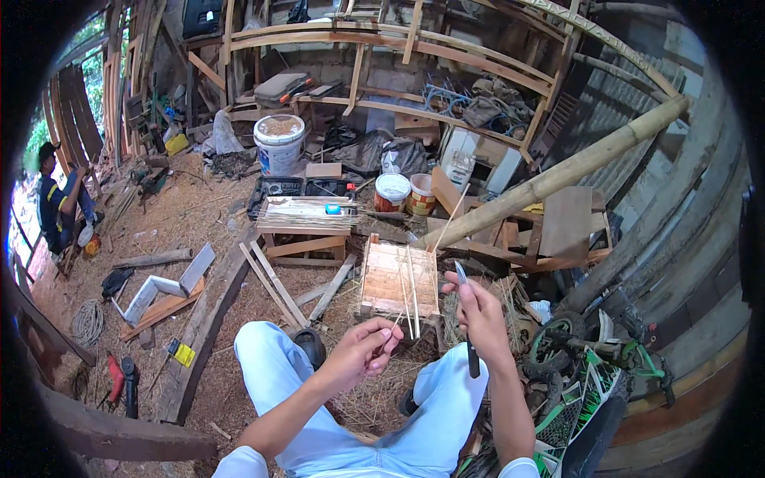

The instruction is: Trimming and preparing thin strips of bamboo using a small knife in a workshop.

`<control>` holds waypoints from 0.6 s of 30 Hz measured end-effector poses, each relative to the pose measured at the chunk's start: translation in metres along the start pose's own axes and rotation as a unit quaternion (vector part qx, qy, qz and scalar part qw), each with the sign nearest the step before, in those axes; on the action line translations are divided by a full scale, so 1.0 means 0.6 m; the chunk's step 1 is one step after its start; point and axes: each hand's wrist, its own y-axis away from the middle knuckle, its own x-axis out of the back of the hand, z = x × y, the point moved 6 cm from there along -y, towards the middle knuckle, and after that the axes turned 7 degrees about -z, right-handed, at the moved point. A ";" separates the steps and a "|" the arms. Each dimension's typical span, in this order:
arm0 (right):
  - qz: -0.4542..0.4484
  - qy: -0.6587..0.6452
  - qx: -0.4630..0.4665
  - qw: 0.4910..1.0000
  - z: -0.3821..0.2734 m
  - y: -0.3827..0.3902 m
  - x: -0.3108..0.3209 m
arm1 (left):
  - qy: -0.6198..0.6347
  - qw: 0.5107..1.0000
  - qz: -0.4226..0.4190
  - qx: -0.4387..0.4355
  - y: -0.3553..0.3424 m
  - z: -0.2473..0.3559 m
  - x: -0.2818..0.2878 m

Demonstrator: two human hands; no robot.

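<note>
My right hand [480, 319] is closed around a knife [473, 362], its dark handle pointing down below the palm and its short bright blade showing above the fingers. My left hand [365, 349] pinches the end of a thin pale strip [397, 321] of wood or bamboo between thumb and forefinger. Beyond both hands stands a low wooden bench [386, 279] with a planked top. Several slim strips [413, 295] lie lengthwise on it, close to my left fingertips. The two hands are apart, above my knees.
Farther off, a small table [279, 209] carries more strips and a blue tape measure [332, 209]. Buckets [279, 147] stand behind. A bamboo pole [558, 174] slants across the right, above a green bicycle [590, 374]. A timber beam [209, 327] lies left; another person [60, 199] sits far left.
</note>
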 end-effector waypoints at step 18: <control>-0.002 -0.029 0.051 0.998 -0.001 -0.006 -0.040 | -0.107 0.993 0.021 -0.034 -0.003 0.003 -0.019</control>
